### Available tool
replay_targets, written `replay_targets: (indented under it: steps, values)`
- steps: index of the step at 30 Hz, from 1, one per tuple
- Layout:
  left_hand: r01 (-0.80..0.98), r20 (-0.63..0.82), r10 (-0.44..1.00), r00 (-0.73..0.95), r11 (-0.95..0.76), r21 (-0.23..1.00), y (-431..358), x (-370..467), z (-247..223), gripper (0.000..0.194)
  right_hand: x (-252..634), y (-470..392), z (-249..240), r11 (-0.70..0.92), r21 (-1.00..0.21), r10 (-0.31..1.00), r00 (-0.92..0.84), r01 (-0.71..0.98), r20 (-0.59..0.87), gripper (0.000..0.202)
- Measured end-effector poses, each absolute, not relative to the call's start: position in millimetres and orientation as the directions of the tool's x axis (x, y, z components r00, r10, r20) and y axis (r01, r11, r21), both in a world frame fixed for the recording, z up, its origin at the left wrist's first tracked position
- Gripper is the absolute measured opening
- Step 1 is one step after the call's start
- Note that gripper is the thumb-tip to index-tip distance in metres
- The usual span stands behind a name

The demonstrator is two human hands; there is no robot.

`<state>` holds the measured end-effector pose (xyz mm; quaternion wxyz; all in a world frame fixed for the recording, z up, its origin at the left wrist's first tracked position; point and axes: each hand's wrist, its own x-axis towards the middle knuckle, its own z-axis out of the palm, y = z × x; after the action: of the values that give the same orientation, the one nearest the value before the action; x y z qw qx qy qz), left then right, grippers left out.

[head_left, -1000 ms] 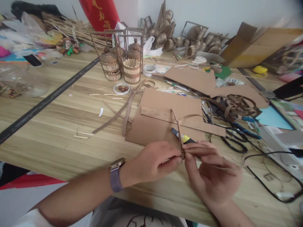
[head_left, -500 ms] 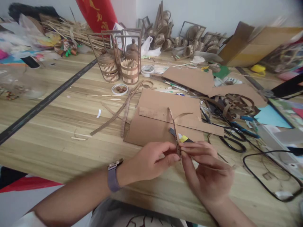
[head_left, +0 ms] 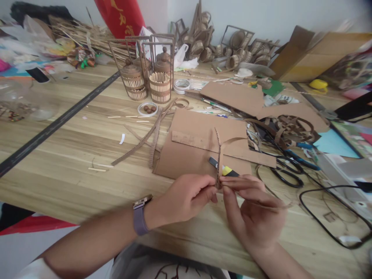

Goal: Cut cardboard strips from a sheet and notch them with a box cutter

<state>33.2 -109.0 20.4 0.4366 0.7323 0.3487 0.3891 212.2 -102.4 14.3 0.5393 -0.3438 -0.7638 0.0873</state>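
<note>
My left hand (head_left: 188, 195) pinches the near end of a thin corrugated cardboard strip (head_left: 219, 161), its fingertips closed on the left side. From the right, my right hand (head_left: 252, 209) grips the same end between thumb and fingers. The strip stands on edge, and a thin layer curls away from it to the right near the top. Behind the hands lies a flat brown cardboard sheet (head_left: 186, 161). A utility knife (head_left: 229, 171) with a yellow and black handle rests on it, partly hidden by the strip and my right fingers.
Small slatted wooden buckets (head_left: 159, 87) with tall frames stand at the back, near a tape ring (head_left: 147, 109) holding brown beads. Scissors (head_left: 287, 172), a black cable (head_left: 314, 189) and coiled cardboard strips (head_left: 296, 130) lie to the right. Loose strips (head_left: 139, 139) lie left of the sheet.
The far end of the strip has tilted to the right, and its curled layer has spread further right. My left fingers have shifted slightly left and curled in more.
</note>
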Motion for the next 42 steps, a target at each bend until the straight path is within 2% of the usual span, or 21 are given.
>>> replay_targets:
  steps: [4, 9, 14, 18, 21, 28, 31, 34, 38, 42]
  values:
    - [0.224, 0.355, 0.817, 0.454, -0.490, 0.842, -107, 32, 15, 0.029, 213, -102, 15, 0.723, -0.584, 0.665, -0.139, 0.369, 0.734, 0.028]
    - [0.245, 0.356, 0.831, 0.427, -0.486, 0.839, -106, 33, 16, 0.030, 217, -98, 13, 0.711, -0.645, 0.699, -0.175, 0.281, 0.694, 0.029]
    - [0.312, 0.333, 0.843, 0.423, -0.481, 0.819, -106, 33, 19, 0.031, 220, -97, 14, 0.665, -0.632, 0.740, -0.240, 0.397, 0.628, 0.028]
    - [0.323, 0.333, 0.834, 0.440, -0.493, 0.808, -107, 33, 19, 0.028, 221, -99, 14, 0.676, -0.578, 0.723, -0.259, 0.457, 0.641, 0.026]
    - [0.317, 0.353, 0.813, 0.463, -0.524, 0.791, -108, 33, 18, 0.026, 220, -99, 12, 0.700, -0.593, 0.703, -0.239, 0.398, 0.670, 0.027]
    - [0.262, 0.380, 0.760, 0.528, -0.571, 0.778, -105, 32, 14, 0.028, 211, -101, 16, 0.659, -0.721, 0.748, -0.082, 0.214, 0.658, 0.031]
    - [0.252, 0.356, 0.755, 0.551, -0.557, 0.791, -103, 31, 14, 0.028, 211, -101, 19, 0.628, -0.749, 0.773, -0.059, 0.210, 0.632, 0.031]
    - [0.222, 0.274, 0.800, 0.534, -0.445, 0.868, -102, 30, 17, 0.028, 213, -101, 18, 0.680, -0.682, 0.726, -0.120, 0.269, 0.677, 0.029]
    - [0.146, 0.104, 0.858, 0.504, -0.203, 0.968, -103, 30, 22, 0.040, 216, -100, 14, 0.770, -0.490, 0.611, -0.248, 0.410, 0.752, 0.027]
    - [0.138, 0.083, 0.866, 0.494, -0.172, 0.975, -105, 32, 24, 0.035, 217, -101, 12, 0.795, -0.362, 0.542, -0.303, 0.487, 0.784, 0.023]
